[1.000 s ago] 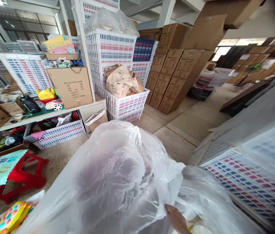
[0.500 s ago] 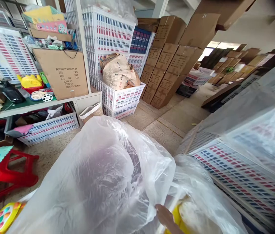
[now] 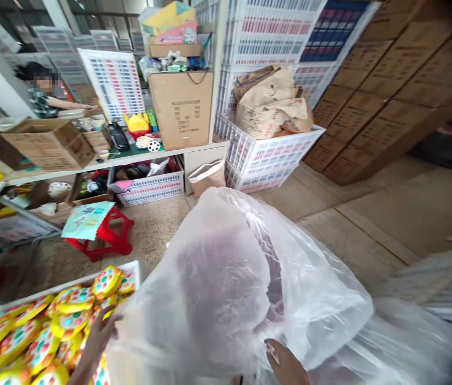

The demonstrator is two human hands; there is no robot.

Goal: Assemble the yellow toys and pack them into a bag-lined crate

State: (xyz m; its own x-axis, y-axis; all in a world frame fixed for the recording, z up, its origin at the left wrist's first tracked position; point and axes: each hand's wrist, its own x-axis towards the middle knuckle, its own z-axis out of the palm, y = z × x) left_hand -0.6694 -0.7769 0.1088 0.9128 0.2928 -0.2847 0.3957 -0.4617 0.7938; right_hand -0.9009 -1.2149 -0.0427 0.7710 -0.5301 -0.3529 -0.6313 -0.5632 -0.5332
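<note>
Translucent white plastic, a big crumpled bag (image 3: 245, 289), billows right in front of me: my right hand (image 3: 285, 363) pinches its film at the near lower edge, while my left hand (image 3: 99, 334), fingers spread, touches the bag's left flank just beside the white tray of round yellow dotted toys (image 3: 29, 342). I judge a firm grip and slow gathering keep the film from tearing. Left of the bag the tray crowds me; beyond it, bare floor (image 3: 370, 214) lies open.
</note>
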